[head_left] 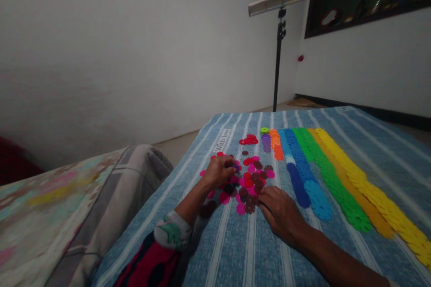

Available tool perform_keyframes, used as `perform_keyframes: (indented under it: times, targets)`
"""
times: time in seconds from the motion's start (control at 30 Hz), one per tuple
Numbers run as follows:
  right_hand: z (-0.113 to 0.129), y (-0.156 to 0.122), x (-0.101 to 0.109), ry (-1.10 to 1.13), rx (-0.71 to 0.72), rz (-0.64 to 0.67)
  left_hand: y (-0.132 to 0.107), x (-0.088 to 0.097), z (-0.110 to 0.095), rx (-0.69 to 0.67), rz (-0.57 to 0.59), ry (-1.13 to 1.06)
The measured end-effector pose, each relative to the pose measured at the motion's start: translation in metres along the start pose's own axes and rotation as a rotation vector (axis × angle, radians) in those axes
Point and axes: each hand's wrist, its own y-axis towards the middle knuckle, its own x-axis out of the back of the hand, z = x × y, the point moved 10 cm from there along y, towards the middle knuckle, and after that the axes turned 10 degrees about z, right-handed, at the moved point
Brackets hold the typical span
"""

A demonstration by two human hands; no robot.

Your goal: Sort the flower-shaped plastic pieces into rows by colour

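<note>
A loose pile of pink, red and dark maroon plastic discs (pixel 251 179) lies on a blue striped sheet (pixel 235 242). My left hand (pixel 220 170) rests on the pile's left side with its fingers curled and pinched on a small purple disc (pixel 237 167). My right hand (pixel 281 213) lies flat at the pile's near right edge, fingers stretched toward the discs and touching them. Sorted discs lie in long rows to the right: yellow (pixel 373 188), orange, green (pixel 332 177), blue (pixel 299 166), with short orange and purple rows (pixel 266 142) further back.
A small red cluster (pixel 249 140) lies behind the pile. A grey pillow (pixel 134 179) and a patterned cloth (pixel 40 215) lie to the left. A light bar on a black stand (pixel 279 54) is by the white wall.
</note>
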Motion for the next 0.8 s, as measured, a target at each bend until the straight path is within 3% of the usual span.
perform_keyframes:
  times: [0.23,0.37,0.53,0.8]
  targets:
    - [-0.001,0.003,-0.002,0.023,-0.030,-0.002,0.100,-0.045,-0.037,-0.096,-0.035,0.165]
    - [-0.003,0.003,-0.003,0.053,-0.046,-0.005,0.136,-0.059,-0.044,-0.088,-0.043,0.254]
    - [-0.005,0.005,-0.005,0.077,-0.069,-0.004,0.155,-0.066,-0.041,-0.060,-0.023,0.330]
    - [-0.006,0.007,-0.007,0.060,-0.097,0.017,0.155,-0.069,-0.047,-0.076,-0.031,0.544]
